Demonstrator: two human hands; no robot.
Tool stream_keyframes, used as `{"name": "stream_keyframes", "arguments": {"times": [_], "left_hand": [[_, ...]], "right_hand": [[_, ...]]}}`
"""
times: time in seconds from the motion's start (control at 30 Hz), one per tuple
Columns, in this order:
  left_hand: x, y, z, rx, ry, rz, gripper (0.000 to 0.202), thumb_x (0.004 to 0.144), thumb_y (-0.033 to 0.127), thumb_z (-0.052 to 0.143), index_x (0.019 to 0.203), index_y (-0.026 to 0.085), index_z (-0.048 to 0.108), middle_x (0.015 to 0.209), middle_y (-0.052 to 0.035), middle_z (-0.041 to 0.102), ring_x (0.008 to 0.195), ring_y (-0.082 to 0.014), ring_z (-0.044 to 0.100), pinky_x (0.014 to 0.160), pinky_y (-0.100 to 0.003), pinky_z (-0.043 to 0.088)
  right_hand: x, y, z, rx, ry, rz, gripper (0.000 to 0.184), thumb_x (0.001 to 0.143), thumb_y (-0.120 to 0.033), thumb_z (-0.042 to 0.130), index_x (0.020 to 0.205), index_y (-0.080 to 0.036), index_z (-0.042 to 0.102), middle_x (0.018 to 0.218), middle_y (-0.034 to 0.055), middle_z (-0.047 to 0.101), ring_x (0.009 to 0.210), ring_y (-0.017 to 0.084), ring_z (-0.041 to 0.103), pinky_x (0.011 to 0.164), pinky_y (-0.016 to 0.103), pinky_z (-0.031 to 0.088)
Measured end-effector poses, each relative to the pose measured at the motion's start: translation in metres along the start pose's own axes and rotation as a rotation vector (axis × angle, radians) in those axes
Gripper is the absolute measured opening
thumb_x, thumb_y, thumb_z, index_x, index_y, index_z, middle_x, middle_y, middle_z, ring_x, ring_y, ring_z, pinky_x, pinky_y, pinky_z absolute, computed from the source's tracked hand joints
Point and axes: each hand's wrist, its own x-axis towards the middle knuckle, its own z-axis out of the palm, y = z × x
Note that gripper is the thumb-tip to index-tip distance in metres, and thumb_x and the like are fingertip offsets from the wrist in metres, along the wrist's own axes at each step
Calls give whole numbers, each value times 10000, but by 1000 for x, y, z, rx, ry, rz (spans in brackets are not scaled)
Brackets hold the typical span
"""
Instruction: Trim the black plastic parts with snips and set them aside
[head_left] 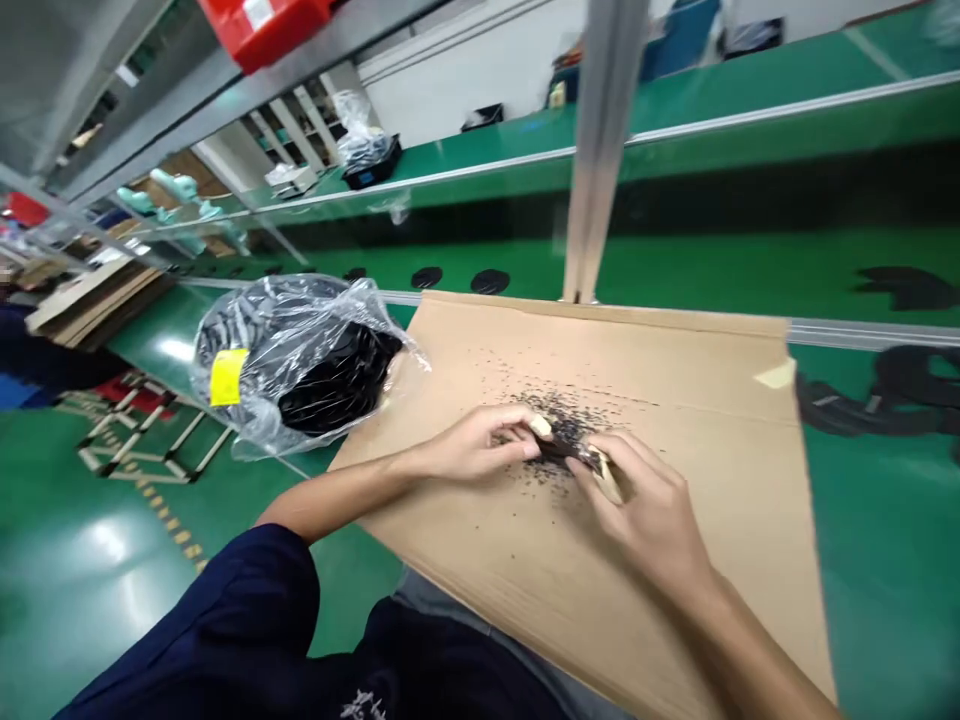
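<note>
Over the cardboard sheet (720, 500), a small dark piece (556, 448) sits between my two hands; its exact kind is too blurred to make out. My left hand (484, 442) is closed on its left end, thumb and fingers pinching. From the other side, my right hand (651, 500) has its fingers closed at the right end, where something small and shiny (591, 456) shows. Pale finger cots cover some fingertips on both hands. Loose black scraps (566, 410) lie scattered thickly beneath and around the dark piece.
Left of the cardboard, a clear plastic bag (255, 340) with a yellow label holds many black parts (341, 385). Flat black pieces (900, 390) lie on the green surface at right. A metal post (596, 150) rises behind the cardboard. A red bin (262, 30) is overhead.
</note>
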Motion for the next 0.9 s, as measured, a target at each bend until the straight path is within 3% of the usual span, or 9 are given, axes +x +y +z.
{"name": "stream_keyframes", "arguments": {"times": [0.07,0.13,0.23,0.33,0.43,0.57,0.67,0.8,0.9], "left_hand": [[-19,-1,-18,242,39,2,305,1014,365,530,1226,152,587,1020,-94,703,872,-150,694,801,-287,582],[-34,-2,-47,651,144,-81,231,1014,317,511,1118,151,632,1001,-98,697,901,-178,678,856,-330,570],[-49,-9,-97,1213,369,-420,205,999,275,494,977,142,648,998,-137,682,975,-257,658,860,-376,546],[-60,-16,-134,1368,506,-717,200,959,246,544,1091,127,635,1051,-166,682,1006,-311,667,799,-375,539],[-72,-19,-150,1328,508,-748,199,941,194,539,1102,154,649,984,-120,706,962,-291,688,817,-364,535],[-84,-10,-149,1234,748,-425,219,939,190,537,1108,160,673,965,-93,715,929,-248,695,853,-358,546],[-79,1,-134,941,934,-139,164,957,268,582,1047,175,682,963,-53,702,757,-154,701,742,-283,572],[-48,10,-92,383,840,103,143,952,309,657,994,173,664,958,-34,717,770,-121,742,757,-248,617],[-21,13,-51,226,682,272,115,945,271,677,1007,175,666,1017,-51,740,965,-143,741,867,-275,624]], "right_hand": [[1,0,3,23,-26,49,82,945,-294,627,974,-217,637,825,33,675,698,177,631,642,293,491],[1,1,4,4,-17,95,108,940,-325,640,975,-223,638,845,32,690,699,177,646,646,292,495],[1,8,5,-56,35,126,149,936,-369,647,990,-230,647,898,44,718,735,199,676,696,315,514],[2,13,6,-82,44,133,176,937,-398,643,1003,-235,655,895,42,724,720,201,675,686,319,513],[1,13,7,-64,28,159,182,935,-413,639,984,-239,655,890,39,721,717,199,670,683,319,509],[2,5,4,18,3,296,204,912,-446,654,927,-243,652,868,32,708,715,199,645,685,325,496],[4,-1,-1,139,-25,469,270,879,-482,679,785,-239,610,737,0,627,645,173,566,621,305,456],[7,-3,-4,346,-42,689,397,816,-516,736,655,-223,522,604,-45,444,568,125,414,547,271,367],[6,-3,-3,545,-22,796,388,778,-547,766,726,-207,587,664,-24,539,628,142,488,591,280,415]]}}
